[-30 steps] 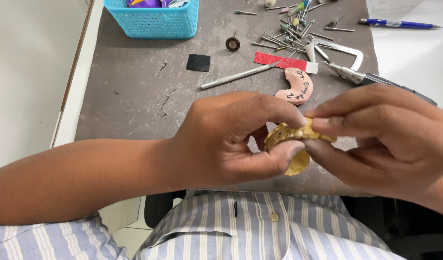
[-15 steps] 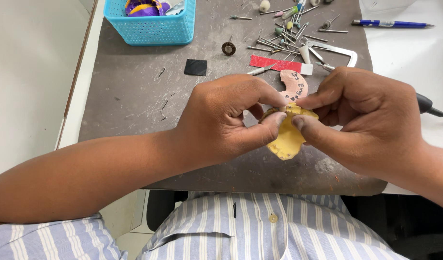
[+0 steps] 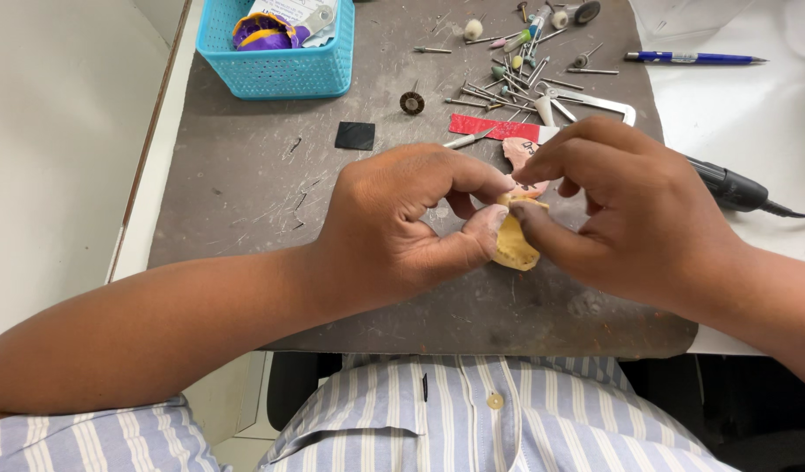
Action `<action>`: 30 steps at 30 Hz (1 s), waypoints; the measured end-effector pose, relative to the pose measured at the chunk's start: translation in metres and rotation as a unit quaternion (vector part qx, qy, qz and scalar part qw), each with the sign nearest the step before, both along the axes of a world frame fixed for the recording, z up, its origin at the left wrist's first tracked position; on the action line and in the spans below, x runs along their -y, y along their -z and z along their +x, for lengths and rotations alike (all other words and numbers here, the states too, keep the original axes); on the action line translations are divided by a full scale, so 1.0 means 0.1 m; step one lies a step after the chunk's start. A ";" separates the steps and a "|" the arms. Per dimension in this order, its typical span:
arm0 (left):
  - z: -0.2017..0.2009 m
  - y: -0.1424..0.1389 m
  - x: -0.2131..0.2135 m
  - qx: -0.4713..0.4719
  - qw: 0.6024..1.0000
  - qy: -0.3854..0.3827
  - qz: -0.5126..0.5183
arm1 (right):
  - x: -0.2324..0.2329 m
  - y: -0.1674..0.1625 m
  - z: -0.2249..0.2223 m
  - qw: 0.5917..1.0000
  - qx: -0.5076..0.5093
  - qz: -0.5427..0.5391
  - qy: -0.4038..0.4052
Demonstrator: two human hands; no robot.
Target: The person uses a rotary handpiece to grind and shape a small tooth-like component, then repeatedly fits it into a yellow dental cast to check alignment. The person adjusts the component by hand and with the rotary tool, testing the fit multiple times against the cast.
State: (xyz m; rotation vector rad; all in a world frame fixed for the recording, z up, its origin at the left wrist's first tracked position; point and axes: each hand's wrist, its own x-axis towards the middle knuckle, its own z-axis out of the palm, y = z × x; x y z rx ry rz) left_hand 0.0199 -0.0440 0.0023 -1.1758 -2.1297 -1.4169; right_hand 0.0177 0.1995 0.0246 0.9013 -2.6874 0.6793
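Observation:
Both hands meet over the near middle of a grey work mat (image 3: 245, 210). My left hand (image 3: 393, 227) pinches a yellow plaster dental cast (image 3: 510, 245) between thumb and fingers. My right hand (image 3: 621, 210) grips the same cast from the right, its fingertips on the cast's upper edge. Most of the cast is hidden by the fingers. A pink horseshoe-shaped dental plate (image 3: 518, 157) lies on the mat just behind the hands, partly covered by my right hand.
A turquoise plastic basket (image 3: 280, 61) with purple contents stands at the back left. Several metal burs and polishing points (image 3: 507, 79) lie scattered at the back. A red strip (image 3: 494, 128), a small black square (image 3: 355, 135), a blue pen (image 3: 691, 59) and a black rotary handpiece (image 3: 735, 188) lie around.
Both hands and the cast have shifted away from my body toward the mat's middle. The cast was turned between the fingers, and my right hand now covers more of the pink plate.

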 end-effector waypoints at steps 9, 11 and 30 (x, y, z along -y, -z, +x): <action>-0.01 0.01 0.02 -0.163 0.986 -0.003 -0.036 | -0.13 0.12 -0.05 0.879 0.378 -0.281 -0.076; -0.02 -0.01 0.02 -0.162 0.986 -0.003 -0.040 | -0.13 0.14 -0.07 0.870 0.377 -0.300 -0.102; 0.01 -0.08 -0.01 -0.125 0.992 -0.015 0.007 | -0.21 -0.06 -0.06 0.963 0.229 -0.123 -0.062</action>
